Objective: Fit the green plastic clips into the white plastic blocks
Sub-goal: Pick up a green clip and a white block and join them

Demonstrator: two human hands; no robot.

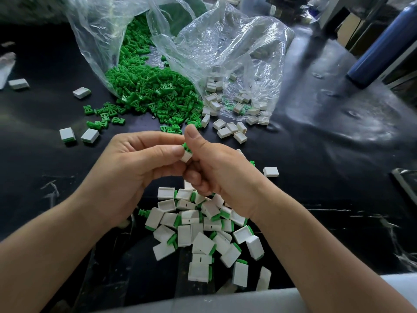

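block (186, 156) between curled left hand (135, 170), right hand (217, 171)

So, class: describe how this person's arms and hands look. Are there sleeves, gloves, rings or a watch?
Both are bare. The left hand and right hand wear no gloves, and no ring shows on the visible fingers. The left forearm and right forearm carry no sleeve, watch or bracelet up to the frame edge.

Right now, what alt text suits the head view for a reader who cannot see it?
The left hand pinches a white block while the right hand pinches a green clip at its top, above a black table. An assembled pile lies below; clear bags behind spill green clips and white blocks.
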